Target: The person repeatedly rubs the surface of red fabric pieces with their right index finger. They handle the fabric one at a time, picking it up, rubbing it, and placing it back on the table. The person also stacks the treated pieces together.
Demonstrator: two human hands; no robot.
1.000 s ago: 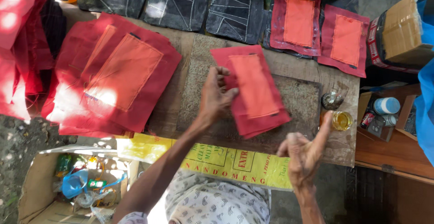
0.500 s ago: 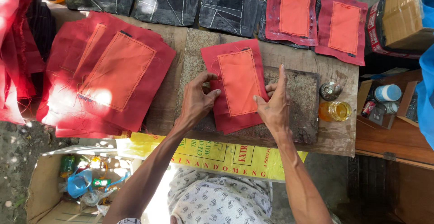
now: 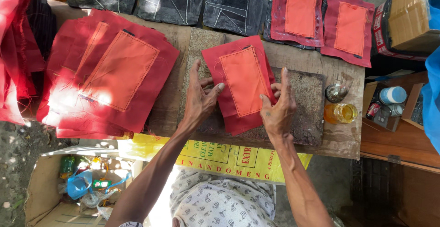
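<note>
While both hands press it, the red cloth piece [image 3: 240, 82] lies flat on the worktop [image 3: 174, 98].
Left hand [image 3: 199, 99] at nine o'clock, right hand [image 3: 277, 105] at four, fingers spread open; positions barely changed since half a second ago.

Worn wooden table [image 3: 348, 140] stands outdoors in strong, patchy sunlight. Bare dirt ground [image 3: 18, 149] lies lower left. A brown wooden cabinet [image 3: 403, 163], possibly a crate, sits at right.

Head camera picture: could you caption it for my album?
Both hands, left and right, press a red cloth piece with orange patch onto a worn mat.
</note>
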